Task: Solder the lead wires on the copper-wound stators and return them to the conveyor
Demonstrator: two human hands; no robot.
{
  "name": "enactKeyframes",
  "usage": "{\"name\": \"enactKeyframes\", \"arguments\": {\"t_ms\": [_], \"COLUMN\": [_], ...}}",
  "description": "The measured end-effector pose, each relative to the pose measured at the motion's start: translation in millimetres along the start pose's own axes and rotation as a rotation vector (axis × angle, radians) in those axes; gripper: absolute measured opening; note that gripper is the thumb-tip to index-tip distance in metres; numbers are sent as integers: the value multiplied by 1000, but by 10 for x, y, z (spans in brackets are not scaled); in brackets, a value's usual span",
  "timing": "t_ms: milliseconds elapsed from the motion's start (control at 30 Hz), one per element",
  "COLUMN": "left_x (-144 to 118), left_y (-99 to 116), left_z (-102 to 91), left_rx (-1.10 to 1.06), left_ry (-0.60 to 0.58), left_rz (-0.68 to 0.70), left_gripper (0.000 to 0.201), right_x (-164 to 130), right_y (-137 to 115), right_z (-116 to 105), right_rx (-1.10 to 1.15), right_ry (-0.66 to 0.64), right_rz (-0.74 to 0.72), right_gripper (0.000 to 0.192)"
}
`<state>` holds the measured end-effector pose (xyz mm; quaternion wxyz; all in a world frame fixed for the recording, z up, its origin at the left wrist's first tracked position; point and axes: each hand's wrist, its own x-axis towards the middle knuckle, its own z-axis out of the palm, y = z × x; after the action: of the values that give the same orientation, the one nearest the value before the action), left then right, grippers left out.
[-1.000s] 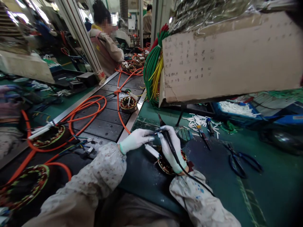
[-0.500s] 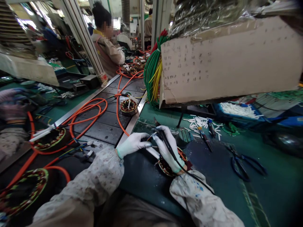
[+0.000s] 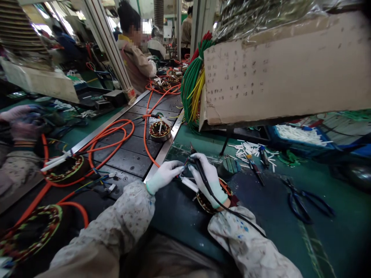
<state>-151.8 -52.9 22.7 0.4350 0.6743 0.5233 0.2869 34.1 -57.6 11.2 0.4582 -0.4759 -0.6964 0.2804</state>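
Observation:
My left hand, in a white glove, pinches thin wire ends at the near side of the bench. My right hand, also gloved, is closed around a black soldering iron, whose tip points up and away and whose cord trails over my right sleeve. Its thumb and fingertips are close to the same wires. Below the right hand sits a wound motor stator, partly covered by it. A white sleeve tube sticks out from the stator toward my left hand. The exact wire joint is too small to make out.
Pliers and a brush-like tool lie to the right, near scattered white tubes. A cardboard box overhangs the bench beside green wires. Other stators and orange cables occupy the line. Co-worker's gloved hands are at left.
The view has shifted slightly, so the scene sits a little farther right. My hands stay close together at the wires, with the soldering iron still in the right one.

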Motion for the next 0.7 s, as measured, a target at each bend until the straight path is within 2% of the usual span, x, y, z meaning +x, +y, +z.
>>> {"name": "enactKeyframes", "arguments": {"t_ms": [133,267,367,433,533,600,700], "left_x": [-10,-18,-37,-52,-43,21,235], "left_y": [3,17,-32,-118,-287,-375,-401], "left_z": [3,23,76,128,183,196,239], "left_rx": [-9,-10,58,191,408,476,498], "left_ry": [-6,16,80,164,295,340,398], "left_rz": [9,31,52,79,136,186,283], "left_gripper": [41,40,36,29,21,20,21], "right_x": [29,48,19,-53,-253,-443,-800], "right_y": [-8,-82,-137,-135,-30,93,266], "right_z": [-13,-32,-56,-129,-364,-559,-779], "right_rx": [35,185,104,-36,-143,-182,-351], "right_ry": [-27,-35,-91,-107,-42,-10,-52], "right_rz": [59,127,112,41,-91,-201,-364], "right_gripper": [29,29,26,26,29,24,12]}}
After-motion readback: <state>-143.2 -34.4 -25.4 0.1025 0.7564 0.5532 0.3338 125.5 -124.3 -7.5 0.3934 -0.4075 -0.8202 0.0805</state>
